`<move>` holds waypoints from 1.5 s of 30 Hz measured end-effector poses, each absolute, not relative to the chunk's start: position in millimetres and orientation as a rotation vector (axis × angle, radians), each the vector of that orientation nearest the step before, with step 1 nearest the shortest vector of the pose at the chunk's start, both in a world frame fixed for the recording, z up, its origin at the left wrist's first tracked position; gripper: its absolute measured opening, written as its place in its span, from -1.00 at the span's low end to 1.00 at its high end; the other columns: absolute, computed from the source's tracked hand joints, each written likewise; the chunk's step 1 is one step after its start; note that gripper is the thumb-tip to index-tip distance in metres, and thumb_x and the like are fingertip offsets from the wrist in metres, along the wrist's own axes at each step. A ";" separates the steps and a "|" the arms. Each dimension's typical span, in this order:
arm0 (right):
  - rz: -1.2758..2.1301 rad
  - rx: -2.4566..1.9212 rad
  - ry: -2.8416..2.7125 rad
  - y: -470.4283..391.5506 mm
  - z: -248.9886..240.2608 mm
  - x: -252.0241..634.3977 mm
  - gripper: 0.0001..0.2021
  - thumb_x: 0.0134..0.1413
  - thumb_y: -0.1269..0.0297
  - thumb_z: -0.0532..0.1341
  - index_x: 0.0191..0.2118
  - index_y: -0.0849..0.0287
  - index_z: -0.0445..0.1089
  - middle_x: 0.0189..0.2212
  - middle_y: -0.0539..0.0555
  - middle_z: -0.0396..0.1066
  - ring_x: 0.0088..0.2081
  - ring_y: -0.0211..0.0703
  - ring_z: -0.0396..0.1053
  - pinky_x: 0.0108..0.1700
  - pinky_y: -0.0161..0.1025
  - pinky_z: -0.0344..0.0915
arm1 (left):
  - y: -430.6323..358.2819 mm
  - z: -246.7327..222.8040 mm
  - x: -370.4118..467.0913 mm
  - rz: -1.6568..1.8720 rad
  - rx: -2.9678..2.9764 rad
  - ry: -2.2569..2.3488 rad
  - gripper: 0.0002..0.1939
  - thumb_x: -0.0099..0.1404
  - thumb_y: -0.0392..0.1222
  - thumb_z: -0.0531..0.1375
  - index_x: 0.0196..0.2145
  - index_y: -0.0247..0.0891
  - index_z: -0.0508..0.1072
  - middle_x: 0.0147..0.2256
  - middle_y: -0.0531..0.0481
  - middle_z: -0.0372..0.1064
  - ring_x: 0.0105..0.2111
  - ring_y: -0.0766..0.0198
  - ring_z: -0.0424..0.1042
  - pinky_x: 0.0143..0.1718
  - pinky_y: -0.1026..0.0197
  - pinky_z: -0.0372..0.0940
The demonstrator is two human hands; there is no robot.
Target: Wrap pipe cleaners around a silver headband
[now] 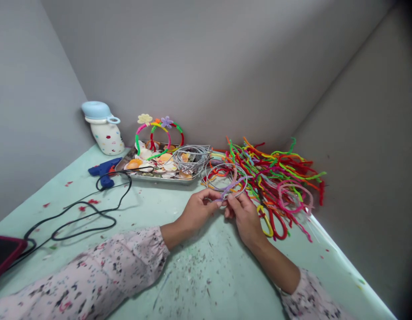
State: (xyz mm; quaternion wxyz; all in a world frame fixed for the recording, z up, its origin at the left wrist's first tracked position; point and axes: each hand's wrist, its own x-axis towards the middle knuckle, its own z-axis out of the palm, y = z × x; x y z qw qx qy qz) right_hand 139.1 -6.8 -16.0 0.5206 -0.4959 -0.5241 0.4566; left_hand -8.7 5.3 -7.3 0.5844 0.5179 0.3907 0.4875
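My left hand (201,210) and my right hand (244,214) meet near the middle of the table, their fingers pinched on a purple pipe cleaner (233,186) where it crosses a grey wire ring (246,177). The ring stands up beyond my fingertips, and one purple end sticks out up and to the right. Just behind it lies a heap of coloured pipe cleaners (269,169). Coiled grey wire (192,160) rests on the right part of a metal tray (159,178).
Flower-topped hoops (169,133) stand in the tray among paper pieces. At left are a blue glue gun (104,170) with a looping black cable (82,227), a white bottle (108,137) and a red-edged device (6,253). Grey walls close the back and right.
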 end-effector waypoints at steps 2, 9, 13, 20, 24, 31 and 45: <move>1.099 -1.190 -1.257 -6.9 -14.8 138.6 -0.69 0.17 -0.01 0.15 -0.39 0.15 0.32 -0.65 -0.09 0.32 -0.59 -0.31 0.22 -0.50 -0.34 0.18 | 5.1 -6.8 -9.1 1.132 1.206 0.906 -0.82 0.08 -0.18 0.32 -0.34 -0.29 0.50 -0.44 -0.01 0.40 -0.53 0.39 0.23 -0.50 0.27 0.12; 1.096 -1.194 -1.267 -7.1 -14.0 137.6 -0.67 0.18 -0.01 0.14 -0.43 0.15 0.30 -0.66 -0.09 0.30 -0.59 -0.31 0.21 -0.50 -0.34 0.16 | 5.5 -5.8 -8.3 1.129 1.224 0.891 -0.81 0.07 -0.18 0.34 -0.36 -0.31 0.49 -0.49 0.03 0.36 -0.57 0.43 0.18 -0.53 0.29 0.08; 1.125 -1.204 -1.271 -6.1 -15.8 138.2 -0.65 0.17 -0.02 0.14 -0.44 0.17 0.31 -0.67 -0.09 0.30 -0.60 -0.32 0.20 -0.50 -0.34 0.15 | 5.8 -5.5 -7.9 1.123 1.204 0.869 -0.79 0.06 -0.16 0.35 -0.38 -0.33 0.49 -0.49 0.01 0.37 -0.57 0.43 0.18 -0.54 0.30 0.06; 1.157 -1.209 -1.266 -4.7 -18.0 139.4 -0.65 0.17 -0.01 0.14 -0.45 0.18 0.33 -0.68 -0.08 0.31 -0.62 -0.34 0.22 -0.51 -0.36 0.17 | 4.9 -4.9 -9.2 1.081 1.214 0.906 -0.81 0.10 -0.20 0.30 -0.34 -0.35 0.47 -0.44 -0.03 0.42 -0.56 0.44 0.18 -0.53 0.30 0.07; 1.144 -1.198 -1.265 -4.8 -16.9 138.5 -0.65 0.17 0.00 0.14 -0.46 0.18 0.32 -0.68 -0.08 0.31 -0.61 -0.35 0.21 -0.50 -0.36 0.17 | 4.9 -4.6 -8.4 1.094 1.202 0.905 -0.80 0.09 -0.22 0.29 -0.30 -0.33 0.44 -0.45 0.01 0.40 -0.57 0.45 0.17 -0.54 0.29 0.07; 1.109 -1.198 -1.263 -6.8 -14.0 137.9 -0.64 0.17 -0.02 0.15 -0.46 0.18 0.32 -0.68 -0.08 0.30 -0.61 -0.34 0.20 -0.51 -0.36 0.17 | 6.2 -6.3 -8.3 1.072 1.230 0.906 -0.84 0.10 -0.19 0.28 -0.39 -0.32 0.40 -0.49 0.04 0.34 -0.59 0.44 0.17 -0.54 0.28 0.08; 1.102 -1.197 -1.318 -6.2 -16.3 137.9 -0.66 0.20 0.01 0.11 -0.45 0.17 0.30 -0.68 -0.08 0.29 -0.61 -0.33 0.20 -0.49 -0.34 0.17 | 5.4 -4.5 -11.6 1.043 1.225 0.830 -0.90 0.15 -0.24 0.25 -0.39 -0.34 0.44 -0.48 0.03 0.34 -0.58 0.45 0.15 -0.52 0.29 0.06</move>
